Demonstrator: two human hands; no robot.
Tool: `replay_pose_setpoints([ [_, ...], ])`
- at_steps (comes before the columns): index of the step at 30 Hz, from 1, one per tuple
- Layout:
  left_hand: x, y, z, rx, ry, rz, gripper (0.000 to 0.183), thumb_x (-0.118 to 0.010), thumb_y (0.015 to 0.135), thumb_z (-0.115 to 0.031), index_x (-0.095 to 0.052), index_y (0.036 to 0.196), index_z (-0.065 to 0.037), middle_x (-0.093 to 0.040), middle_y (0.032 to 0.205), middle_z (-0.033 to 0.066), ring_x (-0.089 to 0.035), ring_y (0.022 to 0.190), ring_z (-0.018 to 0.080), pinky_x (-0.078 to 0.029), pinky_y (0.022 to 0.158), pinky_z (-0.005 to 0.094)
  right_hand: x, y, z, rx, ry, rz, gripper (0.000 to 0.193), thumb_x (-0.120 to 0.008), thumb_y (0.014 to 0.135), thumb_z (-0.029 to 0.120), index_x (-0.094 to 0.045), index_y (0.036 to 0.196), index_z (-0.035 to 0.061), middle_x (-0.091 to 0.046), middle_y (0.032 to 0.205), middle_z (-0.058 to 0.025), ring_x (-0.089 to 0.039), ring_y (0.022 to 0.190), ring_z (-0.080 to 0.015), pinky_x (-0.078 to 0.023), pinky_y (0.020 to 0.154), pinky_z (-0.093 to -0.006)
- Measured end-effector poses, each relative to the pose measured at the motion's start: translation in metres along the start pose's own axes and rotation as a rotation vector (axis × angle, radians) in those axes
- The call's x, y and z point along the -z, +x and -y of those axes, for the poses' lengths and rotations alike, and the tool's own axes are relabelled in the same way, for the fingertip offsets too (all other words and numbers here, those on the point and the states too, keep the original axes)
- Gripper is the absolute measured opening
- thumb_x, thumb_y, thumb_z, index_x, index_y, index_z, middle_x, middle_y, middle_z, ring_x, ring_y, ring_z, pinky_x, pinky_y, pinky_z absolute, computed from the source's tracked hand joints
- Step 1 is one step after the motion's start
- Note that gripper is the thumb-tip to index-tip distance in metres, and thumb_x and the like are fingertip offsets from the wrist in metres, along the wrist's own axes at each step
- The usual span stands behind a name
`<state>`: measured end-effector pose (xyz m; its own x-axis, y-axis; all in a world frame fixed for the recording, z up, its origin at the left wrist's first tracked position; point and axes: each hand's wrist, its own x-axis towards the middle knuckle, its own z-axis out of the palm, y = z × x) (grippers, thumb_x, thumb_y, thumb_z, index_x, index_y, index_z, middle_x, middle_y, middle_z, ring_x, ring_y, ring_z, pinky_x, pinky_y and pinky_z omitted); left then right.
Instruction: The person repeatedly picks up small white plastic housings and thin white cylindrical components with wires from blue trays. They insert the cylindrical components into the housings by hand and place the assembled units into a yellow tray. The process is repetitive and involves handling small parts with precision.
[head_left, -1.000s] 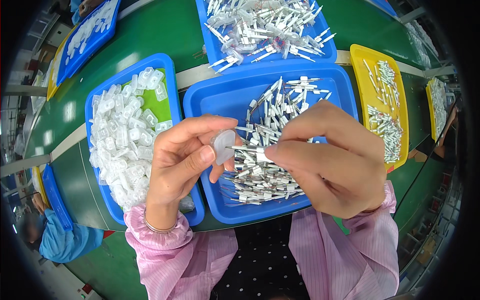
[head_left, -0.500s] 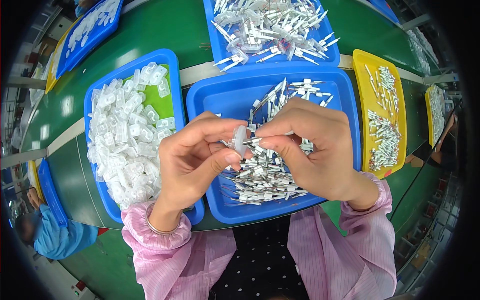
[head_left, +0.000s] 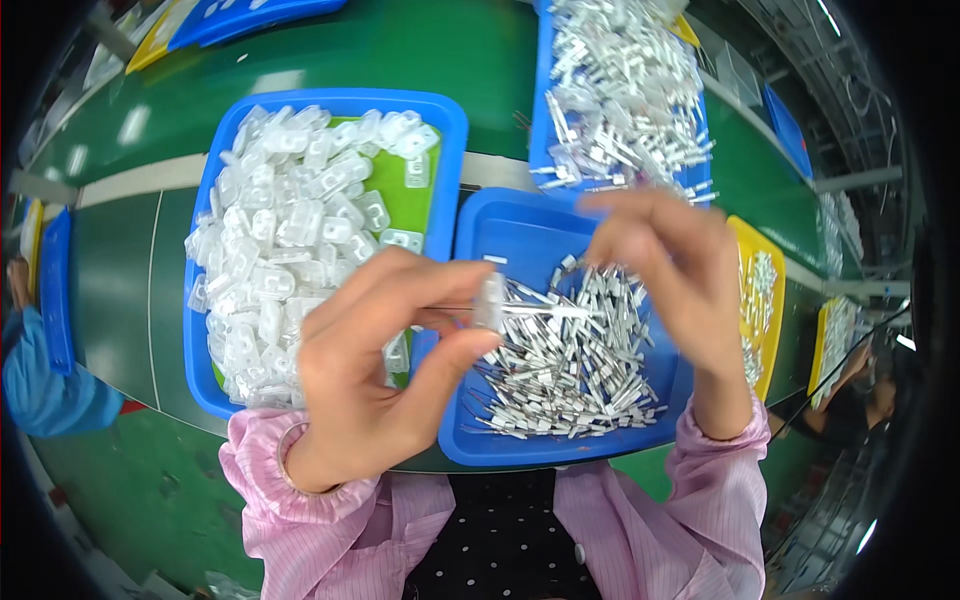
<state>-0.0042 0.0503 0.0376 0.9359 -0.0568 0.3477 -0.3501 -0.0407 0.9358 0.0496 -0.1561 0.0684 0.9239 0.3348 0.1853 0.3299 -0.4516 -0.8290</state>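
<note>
Between the thumb and fingers of my left hand [head_left: 385, 365] is a clear plastic housing [head_left: 489, 303], turned edge-on. A slim white wired part [head_left: 550, 312] sticks out of its right side, and thin wire ends show on its left. My right hand [head_left: 685, 275] is lifted apart from it, over the right of the blue tray of wired parts [head_left: 510, 232]. Its fingers are apart and smeared by motion, with nothing visible in them. Many loose white wired parts [head_left: 580, 385] lie in that tray, below both hands.
At left, a blue tray [head_left: 452, 125] holds a heap of clear housings [head_left: 285, 225] on a green liner. A further blue tray [head_left: 543, 110] with assembled pieces stands beyond. Rightward is a yellow tray [head_left: 777, 325] of small parts. A person in blue [head_left: 60, 375] sits far left.
My right hand has let go of the wired part and moved up and right. The left hand still holds the housing, now with the part sticking out. The whole view has shifted.
</note>
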Motion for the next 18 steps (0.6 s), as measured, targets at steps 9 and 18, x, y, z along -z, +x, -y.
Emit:
replay_pose_setpoints([
  [9,0.022,-0.012,0.01,0.15,-0.11,-0.101,0.028,-0.063,0.073,0.004,-0.057,0.101,0.005,-0.056,0.086,0.0084,-0.056,0.078,0.013,-0.046,0.069,0.024,-0.062,0.164,-0.062,0.053,-1.351,0.671,0.027,-0.065,0.061,0.004,-0.061,0.088,0.001,-0.061,0.09,-0.0147,-0.058,0.09,-0.0309,-0.044,0.08,-0.0375],
  [18,0.027,-0.014,0.016,0.083,-0.15,-0.09,0.029,-0.066,0.073,0.0,-0.059,0.101,0.002,-0.057,0.082,0.0095,-0.056,0.072,0.0137,-0.046,0.063,0.0231,-0.068,0.196,-0.087,-0.086,-1.344,0.963,0.012,-0.058,0.055,-0.004,-0.065,0.063,0.0016,-0.064,0.068,-0.0131,-0.063,0.069,-0.0272,-0.049,0.061,-0.0343],
])
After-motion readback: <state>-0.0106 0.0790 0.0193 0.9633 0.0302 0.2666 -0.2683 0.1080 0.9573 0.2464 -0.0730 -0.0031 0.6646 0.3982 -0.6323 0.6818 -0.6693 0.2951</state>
